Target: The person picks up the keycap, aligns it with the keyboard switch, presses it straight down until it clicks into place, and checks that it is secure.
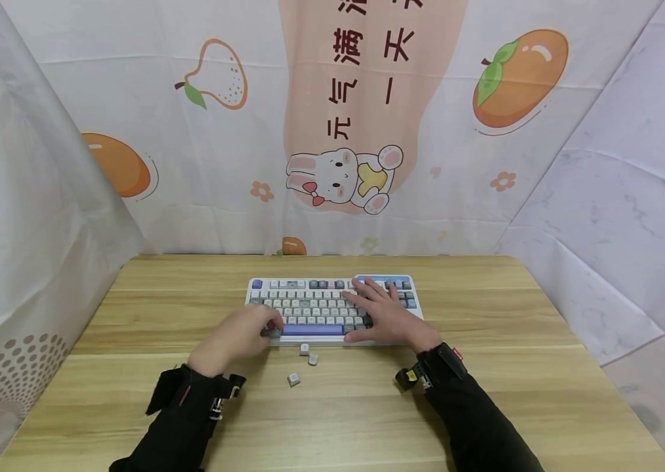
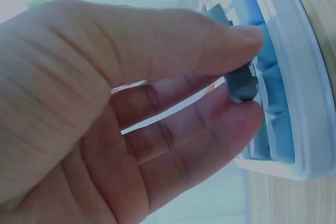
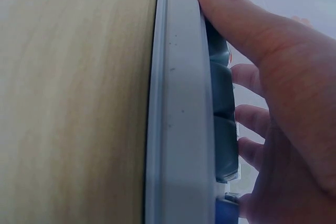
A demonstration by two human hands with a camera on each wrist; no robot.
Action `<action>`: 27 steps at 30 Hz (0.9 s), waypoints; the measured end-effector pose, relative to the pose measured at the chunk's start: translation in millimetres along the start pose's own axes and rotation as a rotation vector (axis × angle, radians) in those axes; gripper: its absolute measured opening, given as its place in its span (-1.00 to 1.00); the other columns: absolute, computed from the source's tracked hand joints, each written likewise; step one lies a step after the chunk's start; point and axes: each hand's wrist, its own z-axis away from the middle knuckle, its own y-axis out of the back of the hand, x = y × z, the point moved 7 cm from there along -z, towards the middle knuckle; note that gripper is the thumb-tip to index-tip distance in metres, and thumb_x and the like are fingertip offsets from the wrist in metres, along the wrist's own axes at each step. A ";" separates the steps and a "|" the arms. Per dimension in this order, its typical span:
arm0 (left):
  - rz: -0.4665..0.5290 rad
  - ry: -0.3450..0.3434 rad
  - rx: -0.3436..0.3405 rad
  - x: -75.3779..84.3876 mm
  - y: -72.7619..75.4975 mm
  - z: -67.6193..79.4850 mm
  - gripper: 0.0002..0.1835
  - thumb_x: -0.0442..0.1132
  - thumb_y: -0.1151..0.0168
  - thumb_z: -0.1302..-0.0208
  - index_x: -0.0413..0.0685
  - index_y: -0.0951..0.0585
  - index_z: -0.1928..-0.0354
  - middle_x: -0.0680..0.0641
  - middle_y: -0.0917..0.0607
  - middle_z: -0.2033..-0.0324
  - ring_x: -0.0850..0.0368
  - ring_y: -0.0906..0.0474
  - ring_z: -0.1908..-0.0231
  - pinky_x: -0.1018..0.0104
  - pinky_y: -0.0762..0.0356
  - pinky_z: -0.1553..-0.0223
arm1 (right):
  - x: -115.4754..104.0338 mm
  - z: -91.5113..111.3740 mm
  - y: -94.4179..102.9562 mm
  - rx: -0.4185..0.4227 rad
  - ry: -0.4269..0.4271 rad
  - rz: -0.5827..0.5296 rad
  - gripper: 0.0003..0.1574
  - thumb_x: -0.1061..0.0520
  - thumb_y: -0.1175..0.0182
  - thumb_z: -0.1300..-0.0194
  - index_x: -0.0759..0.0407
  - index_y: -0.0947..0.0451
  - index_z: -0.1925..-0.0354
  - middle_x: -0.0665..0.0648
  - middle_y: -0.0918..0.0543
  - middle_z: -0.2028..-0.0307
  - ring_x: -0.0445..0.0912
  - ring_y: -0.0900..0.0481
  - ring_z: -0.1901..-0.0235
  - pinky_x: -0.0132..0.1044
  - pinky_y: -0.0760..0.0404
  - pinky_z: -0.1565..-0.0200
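Observation:
A white keyboard point(image 1: 313, 339) with white, grey and blue keys and a violet space bar lies on the table. At its lower left corner my left hand point(image 1: 245, 333) pinches a dark grey keycap point(image 2: 242, 83) between thumb and fingers, right by the blue keys of the left end. Whether that keycap is still seated cannot be told. My right hand point(image 1: 388, 318) rests spread over the right part of the keyboard. Its thumb point(image 3: 231, 11) lies on the front edge of the frame, and its fingers reach over the keys, hiding several of them.
In front of the keyboard lie three loose keycaps: one white keycap point(image 1: 304, 349) close to its edge, another keycap point(image 1: 313, 359) beside it, and a third keycap point(image 1: 293, 379) nearer me. The wooden table point(image 1: 344, 419) ends at a printed curtain point(image 1: 202, 210) behind.

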 end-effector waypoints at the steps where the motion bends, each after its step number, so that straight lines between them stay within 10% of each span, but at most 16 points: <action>1: -0.002 0.008 0.005 -2.0 1.1 -0.1 -0.75 -0.51 -0.31 0.06 -0.11 -0.68 0.30 0.02 -0.65 0.36 0.16 -0.53 0.29 0.21 -0.53 0.19 | 0.3 0.1 -0.2 0.000 -0.002 0.002 0.13 -0.54 -0.10 -0.03 -0.07 -0.13 -0.44 0.17 -0.03 -0.46 0.16 0.13 -0.42 0.40 0.20 -0.22; 27: -0.035 0.094 0.106 -43.5 6.5 0.3 -0.62 -0.59 -0.23 0.12 -0.14 -0.71 0.20 -0.08 -0.69 0.24 0.05 -0.59 0.22 0.08 -0.58 0.17 | 0.3 -0.5 -0.2 0.003 0.001 0.012 0.12 -0.53 -0.10 -0.03 -0.08 -0.14 -0.43 0.17 -0.03 -0.46 0.17 0.12 -0.41 0.42 0.20 -0.21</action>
